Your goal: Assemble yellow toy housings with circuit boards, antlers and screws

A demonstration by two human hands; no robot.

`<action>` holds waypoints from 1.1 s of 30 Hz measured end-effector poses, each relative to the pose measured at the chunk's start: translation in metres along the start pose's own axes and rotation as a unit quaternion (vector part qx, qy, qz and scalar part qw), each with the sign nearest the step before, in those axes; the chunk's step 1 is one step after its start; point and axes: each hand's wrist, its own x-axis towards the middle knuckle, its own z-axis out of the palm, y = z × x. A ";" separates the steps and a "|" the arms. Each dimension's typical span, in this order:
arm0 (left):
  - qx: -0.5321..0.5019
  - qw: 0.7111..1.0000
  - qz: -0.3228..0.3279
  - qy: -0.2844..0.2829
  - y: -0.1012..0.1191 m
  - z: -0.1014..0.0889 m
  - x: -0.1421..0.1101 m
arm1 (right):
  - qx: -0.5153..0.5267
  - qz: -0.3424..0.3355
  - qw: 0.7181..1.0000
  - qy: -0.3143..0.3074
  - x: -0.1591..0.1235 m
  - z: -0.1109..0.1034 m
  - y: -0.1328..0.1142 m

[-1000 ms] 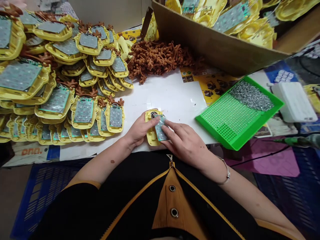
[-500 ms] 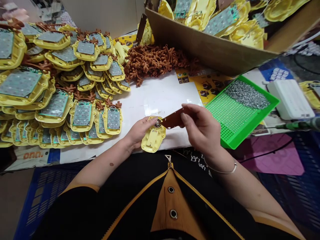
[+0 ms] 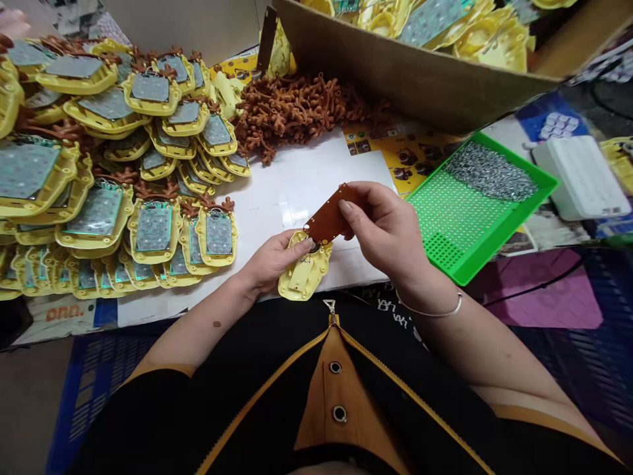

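My left hand grips a yellow plastic shell near the table's front edge, its thumb pressed by a small round dark part at the shell's top. Between the thumb and fingers of my right hand is a brown circuit board, tilted above the shell. The board's lower left end is at the shell's top, by my left thumb. Thin wires show around that spot, but where they run is too small to tell.
Yellow shells with boards are stacked at left. Behind lies a heap of brown antler-shaped pieces. A cardboard box of yellow parts stands at the back. Right are a green tray with metal screws and a white box.
My right hand has raised and turned the brown board, so more of its flat face shows. My left hand still holds the shell. The whole view has shifted slightly.
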 end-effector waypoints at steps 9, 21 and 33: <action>0.051 0.999 0.010 0.011 0.004 -0.001 -0.004 | -0.023 -0.061 0.997 0.037 -0.006 0.008 -0.005; 0.102 0.993 0.064 0.012 0.000 -0.012 -0.005 | -0.102 -0.179 0.976 0.066 -0.015 0.010 -0.006; 0.131 0.987 0.078 0.040 -0.003 -0.003 -0.007 | -0.107 -0.202 0.969 0.093 -0.019 0.011 -0.009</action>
